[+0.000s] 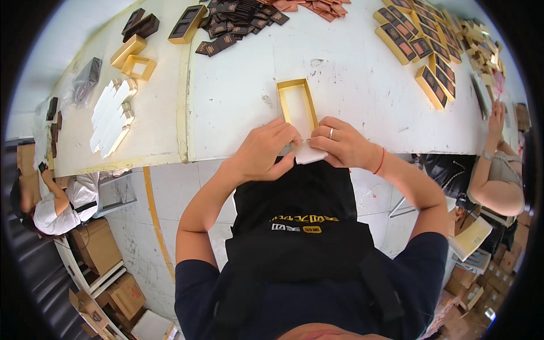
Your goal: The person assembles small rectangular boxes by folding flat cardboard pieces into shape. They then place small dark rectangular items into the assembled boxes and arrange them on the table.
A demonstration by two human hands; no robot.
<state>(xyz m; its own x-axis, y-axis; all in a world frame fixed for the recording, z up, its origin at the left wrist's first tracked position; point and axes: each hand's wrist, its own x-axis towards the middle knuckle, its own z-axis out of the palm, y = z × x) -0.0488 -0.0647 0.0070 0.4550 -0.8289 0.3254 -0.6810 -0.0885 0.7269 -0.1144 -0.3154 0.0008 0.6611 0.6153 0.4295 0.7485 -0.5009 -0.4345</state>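
A gold cardboard box frame (pixel 313 111) with a white inside lies on the white table in front of me. Both my hands are at its near end, where a white flap (pixel 309 154) sticks out toward my body. My left hand (pixel 272 146) pinches this end with thumb and fingers, at the left side. On the right side, my right hand (pixel 340 142), with a ring on one finger, grips the same end, its fingertips close to those of the left. The fingers partly hide the near edge.
Flat white-and-gold box pieces (pixel 111 119) and gold frames (pixel 140 68) lie at left. Dark inserts (pixel 242 19) and copper-coloured pieces (pixel 325 8) are heaped at the far side. Filled gold boxes (pixel 431 87) stand at right. One person (pixel 55 212) sits at left, another (pixel 495 170) at right.
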